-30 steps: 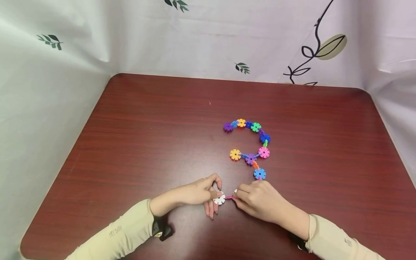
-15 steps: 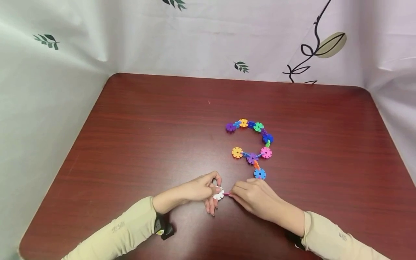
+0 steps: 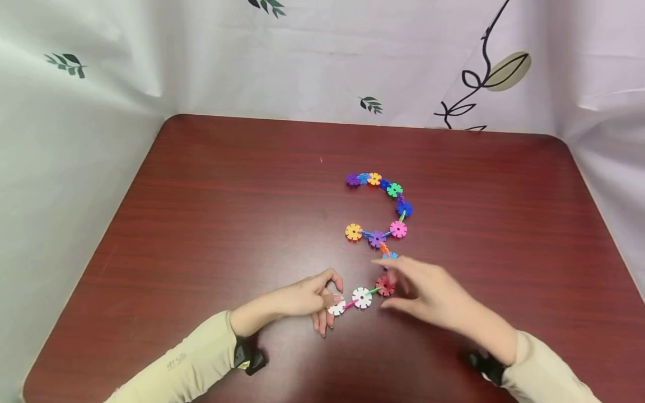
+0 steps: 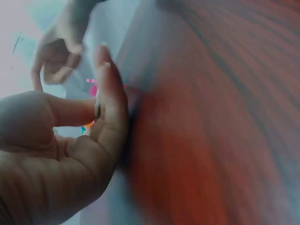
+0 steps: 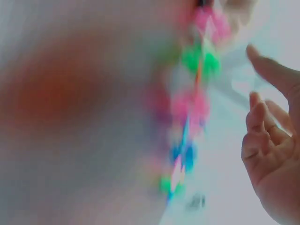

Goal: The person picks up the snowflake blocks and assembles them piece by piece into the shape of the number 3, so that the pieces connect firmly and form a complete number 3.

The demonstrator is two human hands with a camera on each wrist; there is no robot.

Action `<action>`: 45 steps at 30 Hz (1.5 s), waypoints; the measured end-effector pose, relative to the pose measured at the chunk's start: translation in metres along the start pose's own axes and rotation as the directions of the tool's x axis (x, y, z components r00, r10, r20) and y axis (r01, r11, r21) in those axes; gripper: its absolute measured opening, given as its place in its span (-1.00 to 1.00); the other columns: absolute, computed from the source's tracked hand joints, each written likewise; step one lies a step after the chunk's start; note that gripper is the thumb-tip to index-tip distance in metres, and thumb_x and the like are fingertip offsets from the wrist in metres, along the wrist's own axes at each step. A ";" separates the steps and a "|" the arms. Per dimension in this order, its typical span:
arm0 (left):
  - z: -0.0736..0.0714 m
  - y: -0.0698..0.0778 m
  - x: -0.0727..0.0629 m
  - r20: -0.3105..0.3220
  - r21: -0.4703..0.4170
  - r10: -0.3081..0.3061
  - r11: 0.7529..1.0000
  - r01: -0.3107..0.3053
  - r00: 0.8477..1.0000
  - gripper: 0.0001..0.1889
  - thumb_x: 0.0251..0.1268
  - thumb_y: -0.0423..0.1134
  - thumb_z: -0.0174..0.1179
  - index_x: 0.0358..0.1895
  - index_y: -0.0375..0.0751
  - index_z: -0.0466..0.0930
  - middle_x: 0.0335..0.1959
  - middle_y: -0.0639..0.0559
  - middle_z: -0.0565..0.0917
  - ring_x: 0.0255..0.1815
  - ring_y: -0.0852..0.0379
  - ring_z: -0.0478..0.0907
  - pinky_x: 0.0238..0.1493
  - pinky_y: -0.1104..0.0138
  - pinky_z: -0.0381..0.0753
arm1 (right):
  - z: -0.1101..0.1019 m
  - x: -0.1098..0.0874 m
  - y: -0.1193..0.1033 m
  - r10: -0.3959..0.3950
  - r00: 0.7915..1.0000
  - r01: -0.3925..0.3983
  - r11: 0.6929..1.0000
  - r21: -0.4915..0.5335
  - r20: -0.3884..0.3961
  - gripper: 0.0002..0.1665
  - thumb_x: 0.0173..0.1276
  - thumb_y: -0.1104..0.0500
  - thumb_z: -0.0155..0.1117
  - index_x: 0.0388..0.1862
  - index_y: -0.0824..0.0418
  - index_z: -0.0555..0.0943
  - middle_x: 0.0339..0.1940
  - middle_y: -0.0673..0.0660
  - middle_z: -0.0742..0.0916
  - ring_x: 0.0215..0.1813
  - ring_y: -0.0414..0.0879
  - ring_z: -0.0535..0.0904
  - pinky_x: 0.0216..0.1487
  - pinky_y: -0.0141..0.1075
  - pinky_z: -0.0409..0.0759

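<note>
In the head view my left hand pinches a white notched flower disc between thumb and fingers, at the near end of a linked chain. From it a pink connecting piece runs to a second white disc, then a green piece leads to a red disc. My right hand is beside the red disc, thumb and fingers spread apart with nothing held. It partly covers a light blue disc. The left wrist view shows the pinched disc's edge; the right wrist view is blurred.
Beyond the hands the chain curves on through a purple disc, a pink disc and several more, with a yellow disc on a side branch. The dark red wooden table is bordered by a white patterned curtain.
My right hand has let go of the chain, opened and moved right, uncovering the second white disc and the red disc. The far chain has shifted slightly away and left. My left hand keeps its pinch.
</note>
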State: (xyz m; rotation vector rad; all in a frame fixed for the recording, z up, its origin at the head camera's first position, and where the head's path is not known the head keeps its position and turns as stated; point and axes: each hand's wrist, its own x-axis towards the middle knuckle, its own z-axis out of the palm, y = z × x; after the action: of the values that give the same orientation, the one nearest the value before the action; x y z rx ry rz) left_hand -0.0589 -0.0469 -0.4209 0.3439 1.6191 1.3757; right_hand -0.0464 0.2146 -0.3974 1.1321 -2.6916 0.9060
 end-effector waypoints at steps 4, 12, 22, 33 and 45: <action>-0.001 0.001 -0.002 0.017 0.153 0.022 0.988 -0.024 1.000 -0.85 0.44 -0.34 -0.07 -0.02 -0.26 0.39 -0.60 -0.15 0.62 -0.67 0.00 0.61 -0.59 0.24 0.63 | -0.015 -0.006 0.017 -0.039 0.999 0.035 0.992 -0.119 -0.031 -0.32 -0.15 -0.07 0.57 0.00 0.08 0.60 -0.15 -0.10 0.65 -0.12 -0.23 0.49 -0.11 -0.36 0.44; 0.011 0.006 0.002 -0.066 0.441 0.135 0.893 -0.093 0.989 -0.67 0.12 -0.04 0.32 -0.14 -0.08 0.48 -0.63 0.10 0.52 -0.68 0.23 0.54 -0.59 0.43 0.50 | 0.008 0.005 0.021 -0.124 0.976 0.148 0.980 -0.131 0.180 -0.41 0.02 -0.10 0.46 0.01 0.13 0.59 -0.05 -0.05 0.65 0.03 -0.15 0.49 0.01 -0.22 0.42; 0.022 0.015 0.016 -0.122 0.810 0.315 0.580 -0.089 0.941 -0.73 0.06 -0.05 0.35 -0.26 -0.03 0.49 -0.46 0.22 0.54 -0.51 0.31 0.36 -0.54 0.48 0.36 | 0.018 0.006 0.021 -0.163 0.966 0.177 0.983 -0.050 0.201 -0.80 0.12 0.17 0.41 -0.27 0.18 0.65 -0.18 0.01 0.67 -0.09 -0.14 0.54 -0.02 -0.22 0.54; 0.025 0.015 0.017 0.017 0.841 0.456 0.474 -0.259 0.890 -0.86 0.12 -0.38 0.22 -0.50 -0.14 0.46 -0.55 0.15 0.50 -0.52 0.32 0.34 -0.48 0.57 0.38 | 0.017 0.003 0.018 -0.143 0.970 0.147 0.989 -0.003 0.199 -0.69 0.15 0.13 0.39 -0.14 0.19 0.62 -0.13 -0.02 0.68 -0.03 -0.14 0.55 0.04 -0.21 0.46; 0.026 0.014 0.017 0.066 0.860 0.480 0.417 -0.294 0.875 -0.94 0.19 -0.34 0.20 -0.41 -0.19 0.55 -0.53 0.13 0.51 -0.52 0.32 0.32 -0.48 0.58 0.37 | 0.024 0.004 0.014 -0.174 0.976 0.179 0.984 -0.026 0.129 -0.52 0.03 -0.12 0.40 -0.09 0.07 0.70 -0.40 -0.20 0.59 -0.20 -0.30 0.49 -0.11 -0.33 0.24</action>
State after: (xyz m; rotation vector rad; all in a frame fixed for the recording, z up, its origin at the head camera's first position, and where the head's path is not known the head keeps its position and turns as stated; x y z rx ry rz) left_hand -0.0522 -0.0140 -0.4148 1.2995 2.4365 0.7851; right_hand -0.0546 0.2064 -0.4231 1.4385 -2.6365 0.7777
